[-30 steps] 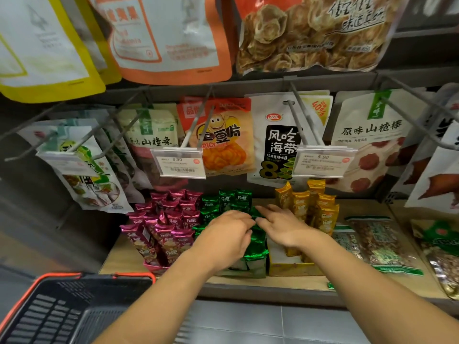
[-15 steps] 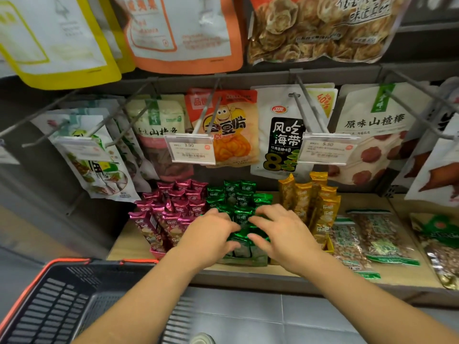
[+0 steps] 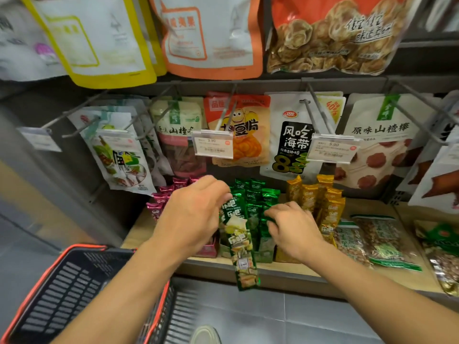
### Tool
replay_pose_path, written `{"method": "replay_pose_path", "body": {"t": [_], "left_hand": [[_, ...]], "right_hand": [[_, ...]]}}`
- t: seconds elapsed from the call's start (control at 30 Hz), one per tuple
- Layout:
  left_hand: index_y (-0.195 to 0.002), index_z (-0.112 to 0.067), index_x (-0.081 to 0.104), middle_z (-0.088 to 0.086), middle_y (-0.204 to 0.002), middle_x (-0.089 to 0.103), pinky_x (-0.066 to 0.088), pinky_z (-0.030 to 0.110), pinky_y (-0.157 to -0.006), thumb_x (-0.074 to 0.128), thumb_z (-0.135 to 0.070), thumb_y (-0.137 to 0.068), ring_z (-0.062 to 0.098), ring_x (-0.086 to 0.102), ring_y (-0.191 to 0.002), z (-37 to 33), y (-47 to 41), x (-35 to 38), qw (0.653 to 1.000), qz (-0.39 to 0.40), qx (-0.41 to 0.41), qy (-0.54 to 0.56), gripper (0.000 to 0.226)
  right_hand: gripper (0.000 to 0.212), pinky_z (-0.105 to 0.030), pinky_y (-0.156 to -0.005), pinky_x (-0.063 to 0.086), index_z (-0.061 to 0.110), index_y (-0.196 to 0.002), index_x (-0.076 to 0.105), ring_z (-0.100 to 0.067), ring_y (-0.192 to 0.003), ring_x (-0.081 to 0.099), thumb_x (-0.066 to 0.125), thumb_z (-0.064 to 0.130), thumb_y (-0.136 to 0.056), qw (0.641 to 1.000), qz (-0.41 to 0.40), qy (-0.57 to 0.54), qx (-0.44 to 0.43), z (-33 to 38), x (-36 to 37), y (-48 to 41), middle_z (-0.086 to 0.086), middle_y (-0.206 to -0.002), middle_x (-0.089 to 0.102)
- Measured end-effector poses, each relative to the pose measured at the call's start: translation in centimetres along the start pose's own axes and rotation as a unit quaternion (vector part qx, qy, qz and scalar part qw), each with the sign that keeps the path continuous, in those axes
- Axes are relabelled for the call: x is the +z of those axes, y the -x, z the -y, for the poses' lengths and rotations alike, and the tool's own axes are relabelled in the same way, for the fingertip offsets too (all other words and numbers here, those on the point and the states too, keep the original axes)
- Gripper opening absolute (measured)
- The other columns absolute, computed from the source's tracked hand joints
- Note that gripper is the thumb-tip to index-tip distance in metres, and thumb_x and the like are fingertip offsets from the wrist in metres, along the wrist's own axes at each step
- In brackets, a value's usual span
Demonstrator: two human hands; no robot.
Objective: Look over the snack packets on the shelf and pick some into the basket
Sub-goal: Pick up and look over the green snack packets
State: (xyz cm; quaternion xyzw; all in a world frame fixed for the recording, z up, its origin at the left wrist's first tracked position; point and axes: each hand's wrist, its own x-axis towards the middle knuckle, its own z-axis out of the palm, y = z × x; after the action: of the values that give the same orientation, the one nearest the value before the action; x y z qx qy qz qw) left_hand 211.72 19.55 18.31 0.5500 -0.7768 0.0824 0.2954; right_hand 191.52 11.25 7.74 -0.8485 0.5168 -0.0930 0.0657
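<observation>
- Green packet (image 3: 242, 249) hangs lengthwise from the left hand (image 3: 196, 214), out in front of its box. Its lower end dangles past the front edge of the wooden shelf (image 3: 139, 229).
- Left fingers are curled and pinch the packet's top end between thumb and fingertips.
- Right hand (image 3: 293, 229) lies on the green stack (image 3: 255, 197) standing upright in the box. Its fingers are bent, with the tips down among the packets; I cannot tell whether they grip one.
- Basket (image 3: 62, 294), black with an orange rim, sits low at the left under the left forearm, apart from the held packet.
- Pink packets (image 3: 161, 202) stand left of the green stack, partly hidden behind the left hand.
- Gold packets (image 3: 323, 202) stand right of the stack, just beside the right hand.
- Nut bags (image 3: 382, 239) lie flat farther right on the shelf.
- Snack bags (image 3: 295, 135) hang from hooks above the shelf, and two price tags (image 3: 213, 147) sit in front of them on the hook ends.
</observation>
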Motion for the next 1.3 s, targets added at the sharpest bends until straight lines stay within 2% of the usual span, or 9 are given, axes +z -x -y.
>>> {"method": "replay_pose_path", "body": {"t": [0.13,0.27,0.33,0.53,0.77,0.87,0.93,1.07,1.3], "left_hand": [[-0.078,-0.019,0.071,-0.013,-0.066,0.062,0.045,0.017,-0.063,0.064,-0.014,-0.086,0.003,0.057,-0.062,-0.2,1.4,-2.2,0.974,-0.089,-0.139,0.156,0.012],[-0.075,-0.025,0.068,-0.007,-0.048,0.063,0.048,0.016,-0.046,0.065,0.0,-0.087,0.004,0.056,-0.04,-1.8,1.5,-2.8,0.879,-0.076,-0.297,0.367,0.028],[-0.078,-0.02,0.071,-0.002,-0.049,0.064,0.048,0.017,-0.044,0.064,0.0,-0.087,0.007,0.057,-0.041,-2.5,1.4,-3.0,0.845,-0.07,-0.32,0.423,0.023],[-0.071,-0.017,0.077,0.001,-0.061,0.067,0.045,0.016,-0.047,0.068,0.002,-0.081,0.006,0.056,-0.048,-2.2,1.4,-2.9,0.765,0.012,-0.342,0.545,0.023],[-0.074,-0.015,0.079,0.004,-0.069,0.07,0.047,0.015,-0.051,0.073,-0.003,-0.061,0.009,0.062,-0.059,-2.1,1.0,-2.0,0.695,-0.012,-0.363,0.62,0.019],[-0.086,-0.014,0.079,0.006,-0.085,0.073,0.052,0.018,-0.066,0.075,-0.007,-0.063,0.012,0.068,-0.078,-2.3,1.0,-1.7,0.656,-0.004,-0.34,0.674,0.024],[-0.091,-0.018,0.078,0.0,-0.089,0.073,0.051,0.019,-0.074,0.081,-0.023,-0.065,0.009,0.066,-0.086,-2.7,1.0,-2.0,0.685,0.026,-0.315,0.657,0.027],[-0.086,-0.024,0.079,-0.005,-0.081,0.075,0.051,0.017,-0.067,0.08,-0.027,-0.075,0.005,0.067,-0.077,-3.4,0.7,-1.7,0.826,0.005,-0.307,0.472,0.012],[-0.073,-0.027,0.077,-0.008,-0.073,0.074,0.054,0.022,-0.068,0.074,-0.014,-0.083,0.006,0.068,-0.072,-2.7,1.1,0.1,0.875,-0.003,-0.312,0.369,0.017]], "right_hand": [[0.031,-0.039,-0.097,0.048,0.029,-0.118,0.065,-0.021,-0.115,0.06,0.045,0.044,-0.099,0.964,0.098,-0.244,0.038,3.2,-5.7,0.4,-0.001,-0.124,0.066],[0.047,-0.027,-0.09,0.049,0.042,-0.098,0.068,-0.005,-0.089,0.067,0.034,0.073,-0.086,0.796,0.294,-0.527,0.052,6.8,-10.2,4.1,0.016,-0.099,0.071],[0.051,-0.022,-0.083,0.053,0.039,-0.101,0.07,-0.008,-0.09,0.071,0.036,0.072,-0.082,0.766,0.277,-0.58,0.036,7.8,-10.9,6.1,0.011,-0.096,0.075],[0.054,-0.027,-0.051,0.054,0.021,-0.112,0.064,-0.023,-0.066,0.066,0.04,0.064,-0.088,0.833,0.113,-0.541,0.012,8.0,-10.2,8.8,-0.022,-0.11,0.062],[0.063,-0.048,-0.076,0.057,0.027,-0.111,0.059,-0.024,-0.089,0.066,0.03,0.075,-0.086,0.896,0.049,-0.441,-0.017,7.1,-9.4,8.4,-0.01,-0.105,0.066],[0.048,-0.038,-0.061,0.057,0.03,-0.101,0.054,-0.01,-0.064,0.062,0.031,0.071,-0.087,0.909,0.029,-0.417,-0.005,6.9,-9.7,8.3,0.001,-0.075,0.06],[0.047,-0.031,-0.055,0.051,0.028,-0.098,0.048,-0.008,-0.055,0.058,0.028,0.07,-0.086,0.927,0.028,-0.373,0.002,7.0,-10.0,8.5,0.002,-0.069,0.058],[0.05,-0.042,-0.059,0.047,0.025,-0.104,0.044,-0.015,-0.061,0.057,0.029,0.069,-0.085,0.942,0.038,-0.332,0.017,6.9,-10.0,8.5,-0.002,-0.073,0.061],[0.039,-0.032,-0.057,0.05,0.03,-0.101,0.035,-0.01,-0.066,0.06,0.046,0.065,-0.088,0.962,0.057,-0.265,0.031,6.7,-9.1,9.1,0.004,-0.08,0.063]]}}
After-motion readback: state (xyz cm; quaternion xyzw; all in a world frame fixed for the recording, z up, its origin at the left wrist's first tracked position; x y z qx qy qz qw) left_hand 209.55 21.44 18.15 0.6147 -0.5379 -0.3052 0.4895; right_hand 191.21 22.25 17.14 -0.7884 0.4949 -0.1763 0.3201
